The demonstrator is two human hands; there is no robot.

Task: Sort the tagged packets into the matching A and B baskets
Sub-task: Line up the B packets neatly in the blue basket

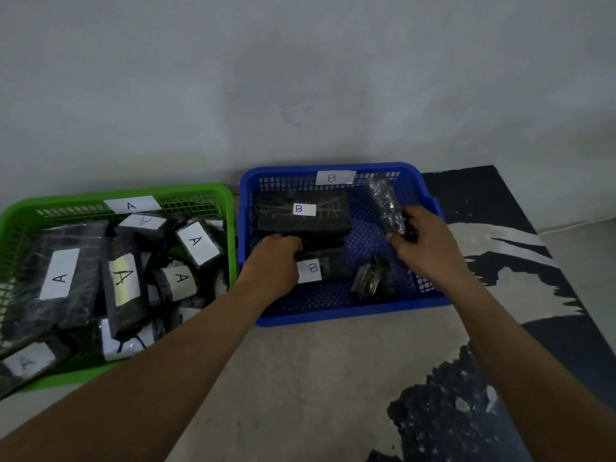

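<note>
A green basket (30, 211) tagged A sits at the left, filled with several black packets bearing white A tags. To its right stands a blue basket (333, 313) tagged B. Inside it lie a large black packet (273, 215) with a B tag at the back and a small crinkled packet (370, 278) near the front right. My left hand (275, 261) reaches into the blue basket and grips a black packet with a B tag (328, 265). My right hand (423, 243) holds a narrow black packet (385, 201) upright over the basket's right side; its tag is hidden.
Both baskets stand on a pale floor against a grey wall (300, 78). A dark, patterned mat (500, 248) lies under and to the right of the blue basket and stretches toward the lower right.
</note>
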